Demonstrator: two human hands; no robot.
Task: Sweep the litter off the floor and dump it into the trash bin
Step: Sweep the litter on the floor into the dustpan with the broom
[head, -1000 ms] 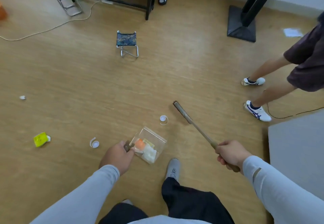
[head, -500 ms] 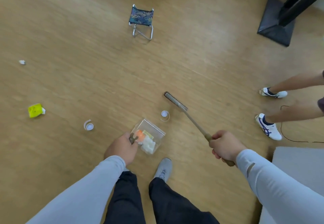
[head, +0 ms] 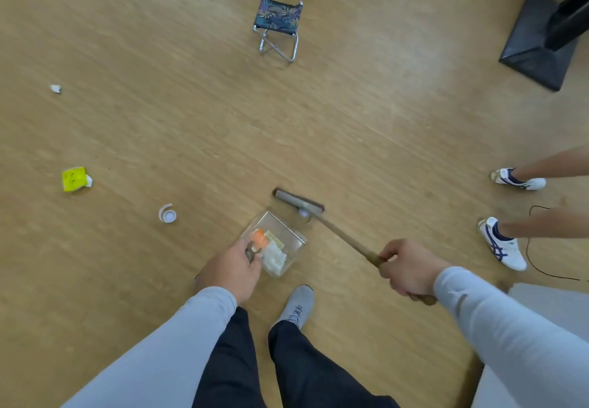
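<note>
Left hand (head: pixel 234 267) grips the handle of a clear dustpan (head: pixel 276 243) holding litter on the floor (head: pixel 191 120); right hand (head: pixel 406 269) grips the broom (head: pixel 299 202), its head just beyond the pan, against a white cap (head: pixel 303 213). Left: another cap (head: pixel 168 214), yellow scrap (head: pixel 74 179).

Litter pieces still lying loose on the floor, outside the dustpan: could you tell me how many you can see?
4: a white scrap far left, a yellow wrapper nearer, a white cap left of the clear dustpan, and a small cap against the broom head. More may lie out of view.
</note>
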